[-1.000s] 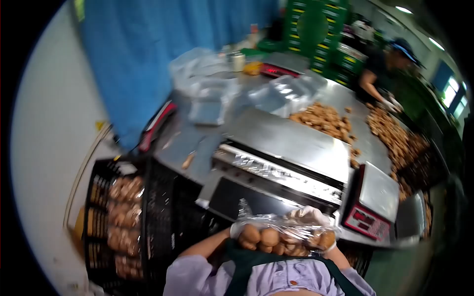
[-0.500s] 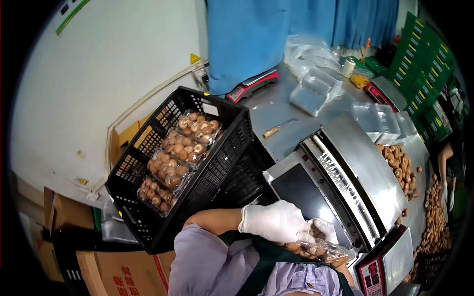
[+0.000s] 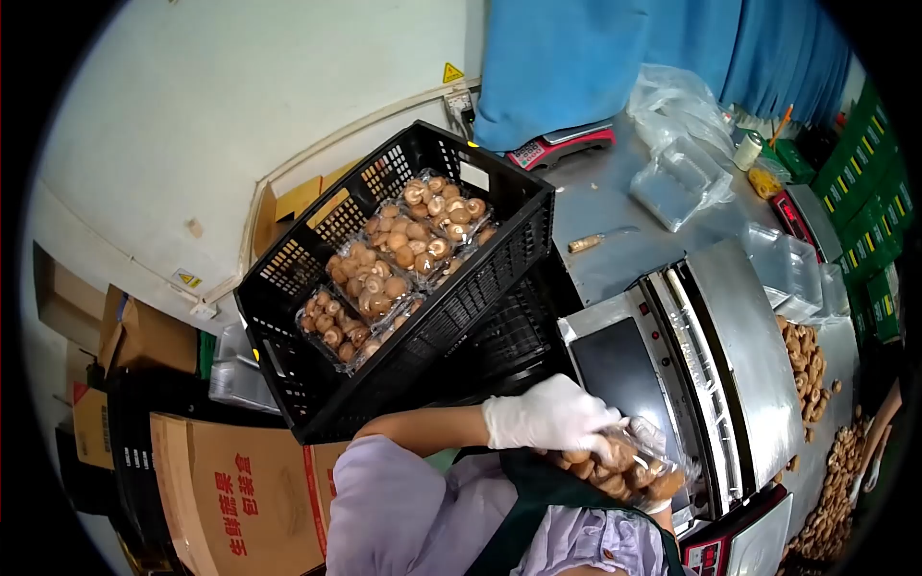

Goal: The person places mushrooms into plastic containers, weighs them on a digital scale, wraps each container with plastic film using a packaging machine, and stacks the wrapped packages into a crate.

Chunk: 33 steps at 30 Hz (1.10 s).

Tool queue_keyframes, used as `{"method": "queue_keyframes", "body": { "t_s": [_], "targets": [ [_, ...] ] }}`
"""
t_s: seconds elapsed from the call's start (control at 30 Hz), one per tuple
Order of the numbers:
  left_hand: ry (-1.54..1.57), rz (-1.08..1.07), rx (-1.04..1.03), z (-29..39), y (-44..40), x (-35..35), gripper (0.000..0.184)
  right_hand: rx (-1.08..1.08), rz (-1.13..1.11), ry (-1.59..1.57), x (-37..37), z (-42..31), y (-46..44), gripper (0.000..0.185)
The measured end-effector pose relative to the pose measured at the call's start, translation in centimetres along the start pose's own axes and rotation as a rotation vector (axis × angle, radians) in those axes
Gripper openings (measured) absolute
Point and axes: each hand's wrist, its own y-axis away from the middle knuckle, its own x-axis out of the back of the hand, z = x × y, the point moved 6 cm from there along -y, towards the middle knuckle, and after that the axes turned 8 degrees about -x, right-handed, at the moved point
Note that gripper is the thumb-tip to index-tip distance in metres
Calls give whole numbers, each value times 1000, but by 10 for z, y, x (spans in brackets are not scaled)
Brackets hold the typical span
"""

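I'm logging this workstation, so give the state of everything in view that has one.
Left hand: gloved, gripping mushroom pack.
Right hand: gripping it, partly hidden.
Mushroom pack: in clear film.
Black crate: open, partly filled.
Knife: lying flat, blade bare.
Clear trays: empty, stacked.
Loose mushrooms: heaped, unwrapped.
Near scale: display apparently lit.

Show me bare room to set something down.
The metal table is mostly bare between knife, plastic trays and the red scale by the curtain. Crowded: the right side, with loose mushrooms; the black crate, with wrapped packs.
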Motion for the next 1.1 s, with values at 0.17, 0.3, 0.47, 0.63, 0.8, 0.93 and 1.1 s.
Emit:
{"method": "queue_keyframes", "body": {
  "t_s": [0.17, 0.3, 0.47, 0.63, 0.8, 0.93, 1.1],
  "targets": [
    [211, 487, 622, -60, 88, 83, 18, 122, 85, 134, 7, 11, -18, 28],
    [36, 1172, 1067, -108, 238, 144, 39, 158, 126, 189, 1, 12, -19, 29],
    [145, 1670, 1549, -168, 439, 113, 60, 122, 120, 189, -3, 14, -18, 21],
    [-1, 1728, 1918, -182, 586, 62, 58, 129, 129, 255, -4, 14, -19, 25],
    [-138, 1566, 2058, -165, 563, 33, 61, 114, 143, 277, -4, 13, -17, 23],
    [-234, 1524, 2177, -151, 567, 16, 70, 131, 155, 255, -1, 18, -19, 21],
    [128, 1670, 2074, -156, 588, 1, 58, 244, 224, 454, -9, 5, -13, 16]
  ]
}}
